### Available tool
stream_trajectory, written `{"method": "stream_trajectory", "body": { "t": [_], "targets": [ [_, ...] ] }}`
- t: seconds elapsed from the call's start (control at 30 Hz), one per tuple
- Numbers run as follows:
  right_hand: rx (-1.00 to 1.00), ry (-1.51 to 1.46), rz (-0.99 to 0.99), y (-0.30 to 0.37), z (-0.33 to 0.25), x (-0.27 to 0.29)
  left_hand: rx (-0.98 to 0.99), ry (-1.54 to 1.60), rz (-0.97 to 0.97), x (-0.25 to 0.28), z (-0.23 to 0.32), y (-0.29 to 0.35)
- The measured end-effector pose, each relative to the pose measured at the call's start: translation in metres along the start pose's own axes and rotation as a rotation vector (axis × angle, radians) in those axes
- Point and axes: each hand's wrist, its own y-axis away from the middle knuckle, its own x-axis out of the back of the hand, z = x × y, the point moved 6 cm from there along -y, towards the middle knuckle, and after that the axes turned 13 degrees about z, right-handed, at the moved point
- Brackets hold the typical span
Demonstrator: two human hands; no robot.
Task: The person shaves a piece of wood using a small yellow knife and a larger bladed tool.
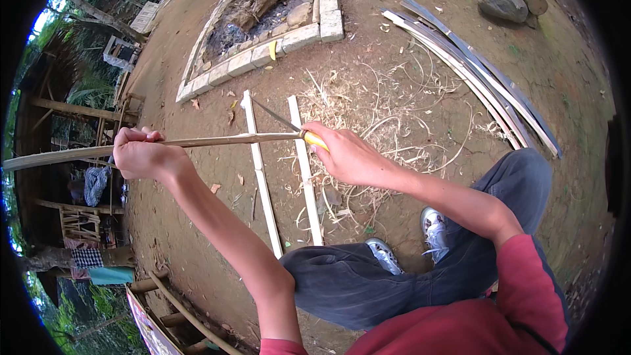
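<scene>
Bare earth ground [184, 230] spreads below you. Your left hand [146, 153] is curled closed around the long wooden strip [227, 140]; your right hand [348, 156] is wrapped around the yellow handle of the knife [317, 139]. The strip spans between them, its right end by the handle, above two pale strips [265, 187] near scattered shavings [361, 102]. Best grip firmly, angle the blade shallowly and shave in light, even strokes, knees clear.

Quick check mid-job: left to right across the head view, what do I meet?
Checkered cloth, left grip, left one of two pale bamboo strips on the ground, right grip, right sneaker, gray boulder.
</scene>
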Motion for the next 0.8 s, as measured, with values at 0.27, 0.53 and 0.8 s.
{"method": "stream_trajectory", "body": {
  "t": [0.27,0.53,0.8],
  "targets": [
    [-0.158,0.024,-0.091,0.013,0.007,-0.022,-0.129,-0.075,-0.198,-0.003,-0.009,-0.010],
    [0.015,0.057,0.029,0.015,0.007,-0.043,-0.100,0.050,-0.124,-0.010,0.000,0.006],
    [0.081,0.096,0.117,0.034,-0.005,-0.037,0.022,0.188,-0.186,-0.011,-0.005,0.005]
  ]
}}
